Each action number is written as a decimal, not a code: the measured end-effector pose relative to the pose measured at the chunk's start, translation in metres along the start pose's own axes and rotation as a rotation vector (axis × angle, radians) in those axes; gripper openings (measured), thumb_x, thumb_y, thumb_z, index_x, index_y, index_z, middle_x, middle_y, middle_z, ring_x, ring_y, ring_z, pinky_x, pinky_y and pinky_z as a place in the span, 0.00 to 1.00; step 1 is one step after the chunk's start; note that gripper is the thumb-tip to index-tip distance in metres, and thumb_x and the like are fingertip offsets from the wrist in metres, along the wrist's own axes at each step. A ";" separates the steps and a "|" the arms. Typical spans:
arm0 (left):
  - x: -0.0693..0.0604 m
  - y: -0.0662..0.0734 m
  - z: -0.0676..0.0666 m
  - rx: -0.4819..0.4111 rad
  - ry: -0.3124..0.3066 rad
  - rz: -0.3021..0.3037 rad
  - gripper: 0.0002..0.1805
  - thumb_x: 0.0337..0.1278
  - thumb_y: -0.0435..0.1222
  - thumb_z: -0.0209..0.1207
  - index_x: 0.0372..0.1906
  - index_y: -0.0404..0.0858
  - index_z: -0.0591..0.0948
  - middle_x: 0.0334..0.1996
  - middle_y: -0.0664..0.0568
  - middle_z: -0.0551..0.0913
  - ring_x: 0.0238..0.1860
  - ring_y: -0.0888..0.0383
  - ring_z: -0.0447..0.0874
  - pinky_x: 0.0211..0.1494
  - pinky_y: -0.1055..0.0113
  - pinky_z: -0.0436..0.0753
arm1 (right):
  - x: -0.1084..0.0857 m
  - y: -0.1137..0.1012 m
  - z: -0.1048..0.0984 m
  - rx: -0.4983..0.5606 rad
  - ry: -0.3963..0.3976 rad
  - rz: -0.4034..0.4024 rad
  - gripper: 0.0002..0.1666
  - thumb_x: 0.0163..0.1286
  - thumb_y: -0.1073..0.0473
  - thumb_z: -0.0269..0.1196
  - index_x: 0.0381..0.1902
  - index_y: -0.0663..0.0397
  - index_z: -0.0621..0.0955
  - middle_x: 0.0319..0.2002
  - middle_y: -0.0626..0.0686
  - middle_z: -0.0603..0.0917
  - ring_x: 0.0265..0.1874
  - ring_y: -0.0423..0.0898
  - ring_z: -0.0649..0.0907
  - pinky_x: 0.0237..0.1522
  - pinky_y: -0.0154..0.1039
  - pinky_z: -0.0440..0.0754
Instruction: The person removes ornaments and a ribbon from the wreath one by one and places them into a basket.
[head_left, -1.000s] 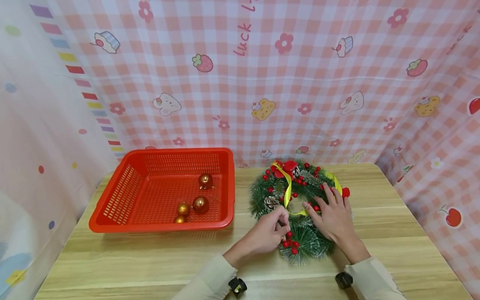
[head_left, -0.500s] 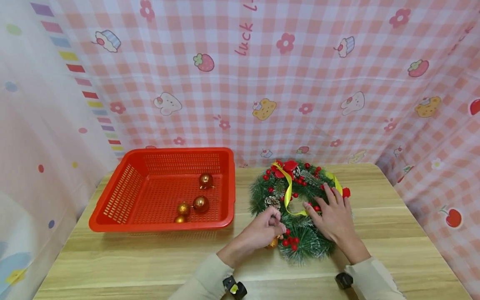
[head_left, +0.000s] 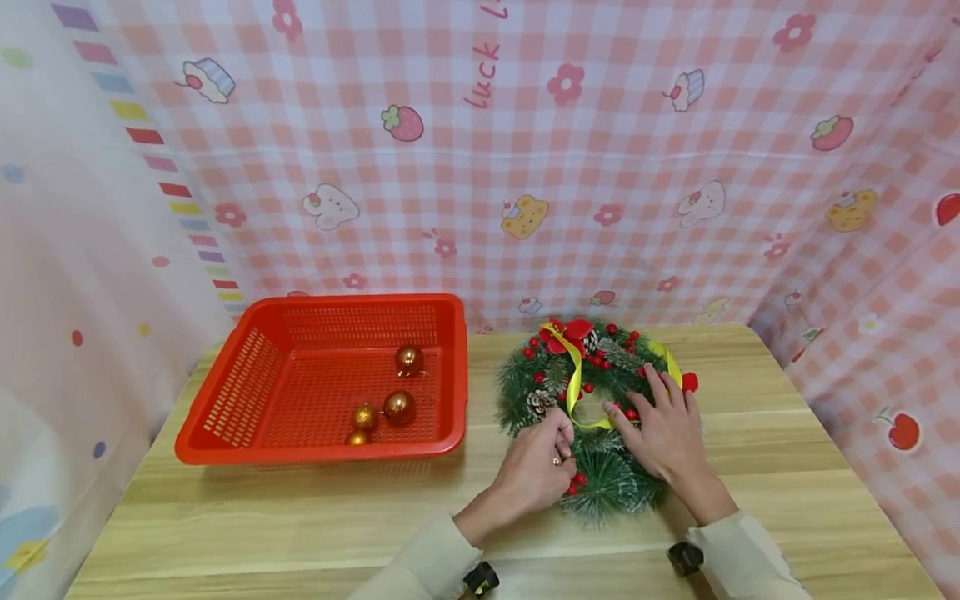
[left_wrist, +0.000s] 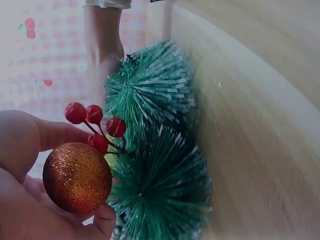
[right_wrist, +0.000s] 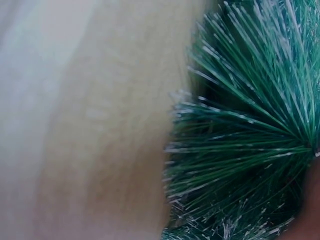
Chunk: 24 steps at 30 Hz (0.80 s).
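A green Christmas wreath (head_left: 603, 483) with red berries, pine cones, red flowers and yellow ribbon (head_left: 575, 379) lies on the table. At its lower left side, my left hand (head_left: 536, 467) has curled fingers holding a glittery copper-gold Christmas bauble (left_wrist: 77, 177). The left wrist view shows that bauble beside a sprig of red berries (left_wrist: 95, 125); the head view hides it behind the hand, and its hanging loop cannot be made out. On the wreath's right side rests my right hand (head_left: 663, 429), fingers spread and fairly straight. Frosted green needles (right_wrist: 250, 145) fill much of the right wrist view.
To the left stands a red plastic basket (head_left: 322, 452) with perforated walls. Several gold and copper baubles (head_left: 399, 407) lie in it, towards its right side. The wooden table (head_left: 300, 525) reaches back to a pink checked cloth (head_left: 465, 183).
My left hand drew back down-left from the wreath, showing the bauble beneath it, then returned up-right to the berries, covering the bauble in the head view. My right hand stays in place.
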<state>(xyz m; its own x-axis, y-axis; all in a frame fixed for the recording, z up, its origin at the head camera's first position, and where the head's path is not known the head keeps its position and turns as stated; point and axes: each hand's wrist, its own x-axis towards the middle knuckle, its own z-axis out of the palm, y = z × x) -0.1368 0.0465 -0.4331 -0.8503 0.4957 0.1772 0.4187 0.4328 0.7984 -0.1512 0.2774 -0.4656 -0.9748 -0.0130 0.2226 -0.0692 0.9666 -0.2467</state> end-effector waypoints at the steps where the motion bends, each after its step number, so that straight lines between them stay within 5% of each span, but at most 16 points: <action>1: 0.000 0.000 -0.001 0.017 0.015 0.021 0.14 0.49 0.23 0.60 0.38 0.40 0.73 0.29 0.57 0.79 0.29 0.67 0.73 0.34 0.74 0.72 | 0.000 0.000 0.000 0.000 0.000 0.003 0.39 0.74 0.33 0.49 0.57 0.62 0.81 0.75 0.66 0.57 0.72 0.67 0.56 0.67 0.72 0.52; 6: -0.002 -0.003 -0.006 0.011 0.062 0.071 0.13 0.52 0.20 0.58 0.37 0.39 0.75 0.29 0.54 0.81 0.27 0.68 0.73 0.33 0.76 0.74 | 0.001 0.000 -0.001 -0.001 0.000 0.002 0.39 0.74 0.33 0.49 0.57 0.63 0.81 0.75 0.66 0.57 0.72 0.67 0.56 0.67 0.72 0.51; 17: -0.005 -0.006 -0.023 -0.259 0.064 -0.045 0.11 0.51 0.19 0.64 0.36 0.34 0.78 0.28 0.50 0.84 0.27 0.67 0.79 0.35 0.74 0.80 | 0.000 -0.001 0.001 0.004 0.009 -0.006 0.39 0.74 0.33 0.49 0.56 0.63 0.81 0.75 0.67 0.57 0.72 0.68 0.57 0.66 0.72 0.52; 24: -0.010 -0.001 -0.038 -0.284 0.067 -0.076 0.11 0.53 0.24 0.67 0.36 0.38 0.78 0.28 0.54 0.86 0.28 0.66 0.80 0.37 0.72 0.80 | 0.000 -0.001 0.002 0.014 0.018 -0.012 0.39 0.74 0.33 0.49 0.55 0.64 0.81 0.74 0.67 0.58 0.71 0.68 0.57 0.66 0.72 0.51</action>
<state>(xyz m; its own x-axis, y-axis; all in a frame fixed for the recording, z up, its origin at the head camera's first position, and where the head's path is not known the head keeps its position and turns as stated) -0.1412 0.0124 -0.4137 -0.8989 0.4151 0.1403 0.2547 0.2345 0.9381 -0.1515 0.2762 -0.4675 -0.9700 -0.0199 0.2423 -0.0839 0.9629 -0.2566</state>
